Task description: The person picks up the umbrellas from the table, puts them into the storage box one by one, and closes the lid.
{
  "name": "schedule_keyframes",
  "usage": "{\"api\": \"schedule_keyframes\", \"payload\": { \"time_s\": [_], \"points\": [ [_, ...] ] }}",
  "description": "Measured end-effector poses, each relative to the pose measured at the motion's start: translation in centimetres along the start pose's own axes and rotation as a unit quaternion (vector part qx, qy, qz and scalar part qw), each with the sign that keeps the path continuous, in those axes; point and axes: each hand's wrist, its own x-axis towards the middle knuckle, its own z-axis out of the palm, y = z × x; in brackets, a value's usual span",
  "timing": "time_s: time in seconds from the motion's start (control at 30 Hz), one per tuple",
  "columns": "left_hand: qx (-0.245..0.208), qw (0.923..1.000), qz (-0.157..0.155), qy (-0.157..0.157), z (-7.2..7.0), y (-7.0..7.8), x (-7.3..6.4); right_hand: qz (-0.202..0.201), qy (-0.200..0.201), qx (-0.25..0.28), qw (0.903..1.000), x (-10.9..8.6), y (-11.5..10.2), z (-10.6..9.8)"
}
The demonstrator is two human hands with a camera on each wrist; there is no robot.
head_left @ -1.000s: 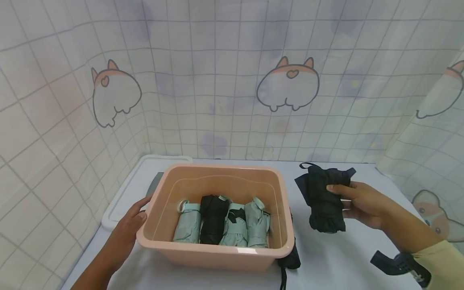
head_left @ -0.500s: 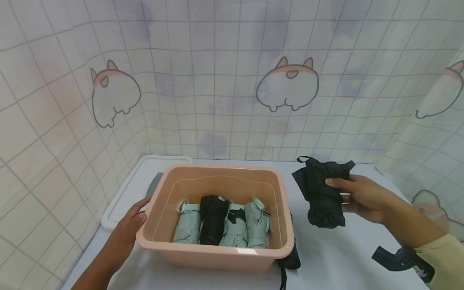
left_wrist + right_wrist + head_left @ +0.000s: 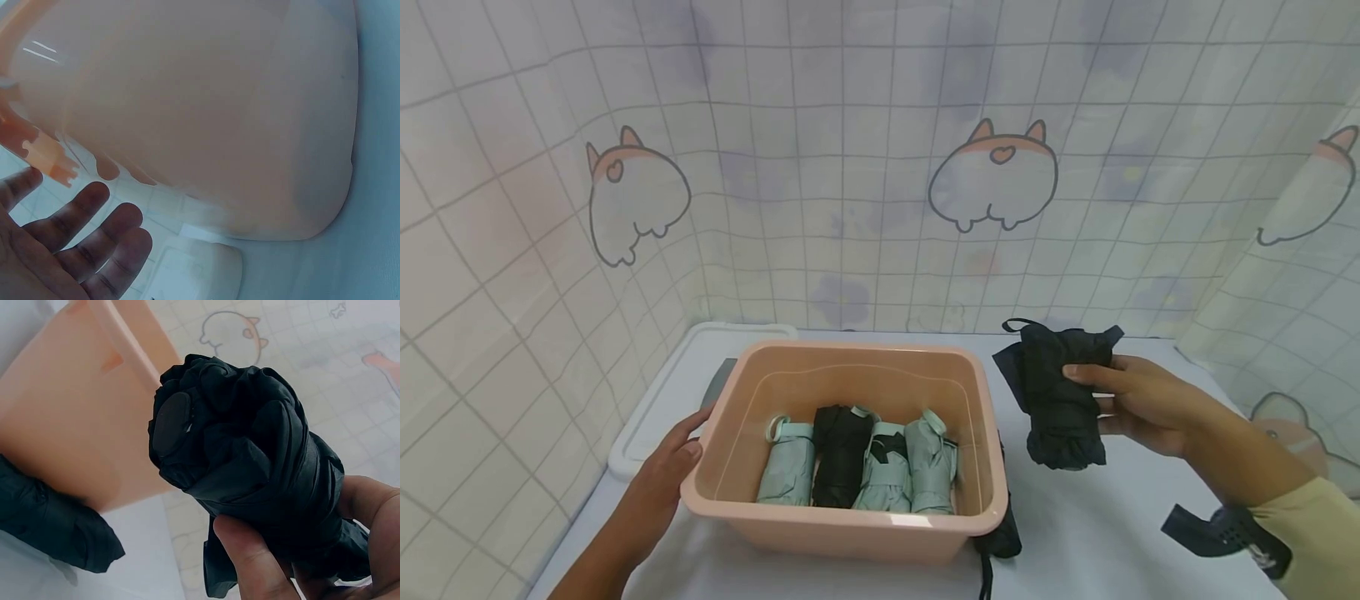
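Observation:
My right hand (image 3: 1142, 404) grips a black folded umbrella (image 3: 1063, 400) above the table, right of the peach plastic tub (image 3: 850, 533). In the right wrist view, the umbrella's (image 3: 250, 431) round end cap points toward the tub, and its cloth is loosely bunched. My left hand (image 3: 662, 475) is at the tub's left rim; in the left wrist view its fingers (image 3: 119, 225) are spread beside the tub wall. Inside the tub, pale green folded umbrellas (image 3: 786, 462) and a black one (image 3: 840, 458) lie side by side.
Another black folded umbrella (image 3: 1002, 537) lies against the tub's right side, partly hidden by it. Behind the tub on the left lies a white lid (image 3: 655, 408) with a grey item (image 3: 721, 377) on it. A patterned curtain (image 3: 865, 208) encloses the white table (image 3: 1120, 533).
My right hand has lifted the black umbrella slightly and moved it a little left, toward the tub. My left hand and the tub stay in place.

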Motion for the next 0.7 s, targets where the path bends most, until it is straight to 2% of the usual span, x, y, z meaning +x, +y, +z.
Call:
{"api": "schedule_keyframes", "payload": {
  "time_s": [0.7],
  "points": [
    [-0.005, 1.0, 0.004, 0.001, 0.0, 0.1, 0.0, -0.017, -0.013, -0.002, 0.9998, 0.4, -1.2, 2.6]
  ]
}}
